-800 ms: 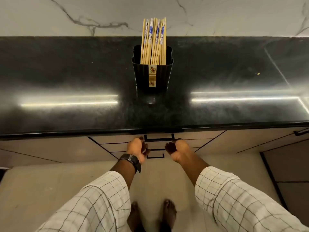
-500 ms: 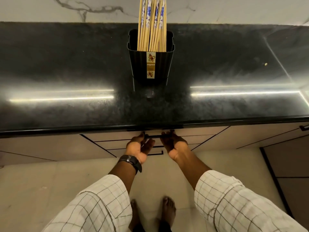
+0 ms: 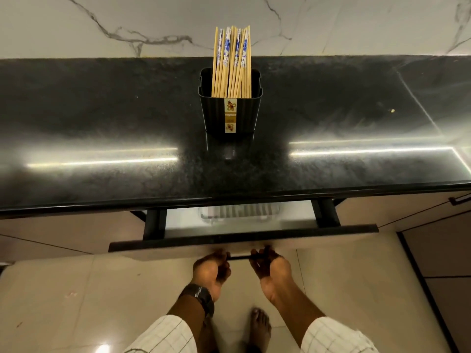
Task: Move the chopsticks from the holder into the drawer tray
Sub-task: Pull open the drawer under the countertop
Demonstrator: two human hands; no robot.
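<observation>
I am holding the drawer handle (image 3: 239,257) with my left hand (image 3: 210,270) and right hand (image 3: 270,266), both curled around it. The chopsticks (image 3: 231,62) are standing up straight in the holder (image 3: 230,112), far ahead and above, between both hands.

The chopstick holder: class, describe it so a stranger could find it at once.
Look at the black countertop below the marble wall. The chopstick holder stands at its middle: a black ribbed box with a flowered label, the only object there, full of upright chopsticks.
</observation>
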